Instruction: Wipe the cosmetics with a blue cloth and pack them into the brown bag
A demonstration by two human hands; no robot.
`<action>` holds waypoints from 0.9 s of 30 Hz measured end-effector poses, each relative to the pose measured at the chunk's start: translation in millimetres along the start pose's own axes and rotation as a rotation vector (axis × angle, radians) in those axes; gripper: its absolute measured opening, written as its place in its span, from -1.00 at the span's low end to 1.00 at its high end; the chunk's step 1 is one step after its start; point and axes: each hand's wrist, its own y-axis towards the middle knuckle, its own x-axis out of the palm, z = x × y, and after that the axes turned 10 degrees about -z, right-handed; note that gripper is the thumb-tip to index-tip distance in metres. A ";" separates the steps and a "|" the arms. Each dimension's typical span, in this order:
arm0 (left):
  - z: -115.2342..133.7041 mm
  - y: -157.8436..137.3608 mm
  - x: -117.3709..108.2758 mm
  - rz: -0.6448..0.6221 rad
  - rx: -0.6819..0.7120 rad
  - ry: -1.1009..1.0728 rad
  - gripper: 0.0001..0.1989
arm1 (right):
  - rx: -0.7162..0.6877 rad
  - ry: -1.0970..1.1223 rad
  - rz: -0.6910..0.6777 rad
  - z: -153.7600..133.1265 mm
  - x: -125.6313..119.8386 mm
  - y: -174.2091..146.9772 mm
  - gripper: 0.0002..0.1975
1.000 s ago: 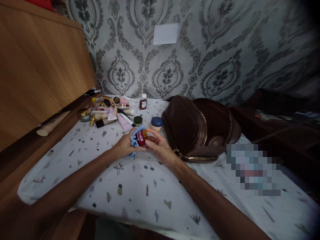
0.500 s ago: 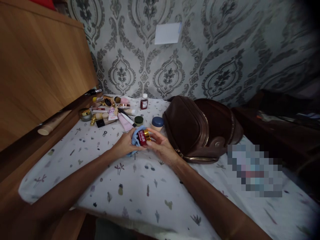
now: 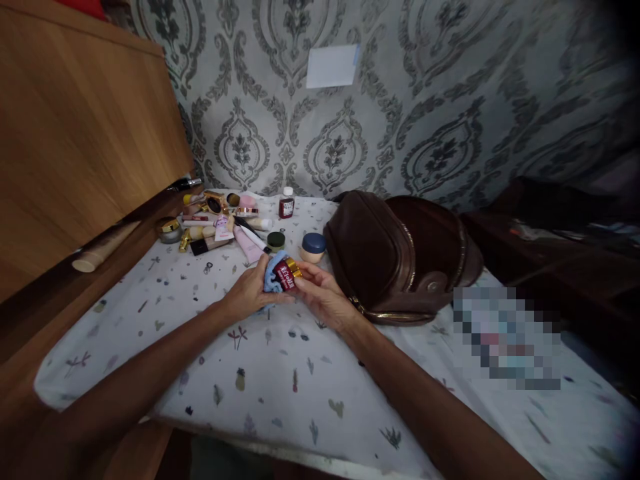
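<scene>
One round red jar is held left of the brown leather bag: left hand clasping crumpled blue cloth around its base, right hand pinching the gold lid, apparently to steady it.

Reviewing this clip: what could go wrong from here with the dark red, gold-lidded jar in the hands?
The dark red, gold-lidded jar could slip: soft blue cloth lies between it and the left hand.

The right hand, fingers at the gold lid, might bump the round beige jar with a blue lid standing just beyond it.
</scene>
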 end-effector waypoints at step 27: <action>3.5 -1.9 3.5 0.005 0.056 0.231 -0.50 | -0.014 0.061 0.068 3.1 -2.1 1.6 -0.58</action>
